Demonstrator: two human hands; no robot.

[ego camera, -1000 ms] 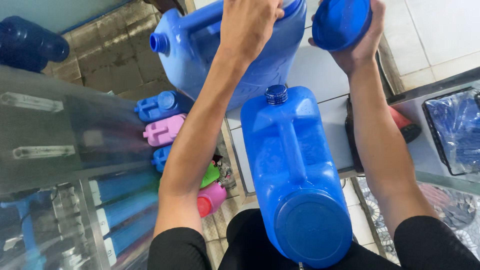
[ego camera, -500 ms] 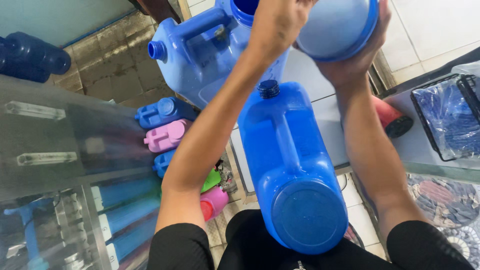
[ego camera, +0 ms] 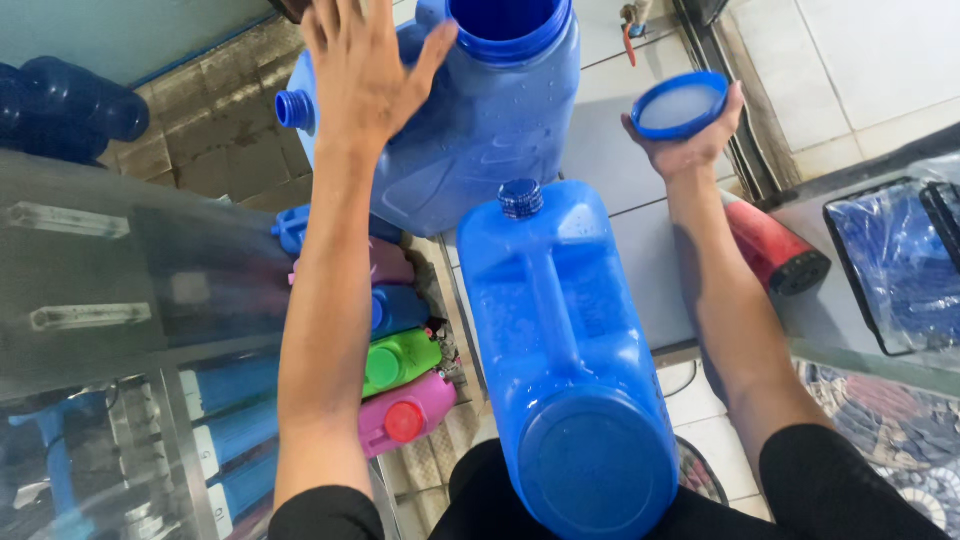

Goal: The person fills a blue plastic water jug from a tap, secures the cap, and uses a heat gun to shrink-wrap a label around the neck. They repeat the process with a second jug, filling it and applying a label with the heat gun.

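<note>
Here, two big blue jerrycans are showing: the open jerrycan (ego camera: 470, 120) is standing uncapped on the grey counter (ego camera: 610, 160), and a capped jerrycan (ego camera: 565, 350) is lying just in front of it. The left hand (ego camera: 365, 70) is hovering spread and released beside the open jerrycan. The right hand (ego camera: 690, 145) is grasping one blue lid (ego camera: 682, 105), right of it. Tiled floor (ego camera: 850, 70) is lying beyond.

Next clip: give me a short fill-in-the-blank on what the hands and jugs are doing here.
1. The right hand holds a round blue ____.
2. The far blue jug has its wide mouth ____.
3. The left hand is spread with open fingers against the ____ jug.
4. The near blue jug carries a small screw ____ on its spout.

Missing words: lid; open; far; cap
</note>
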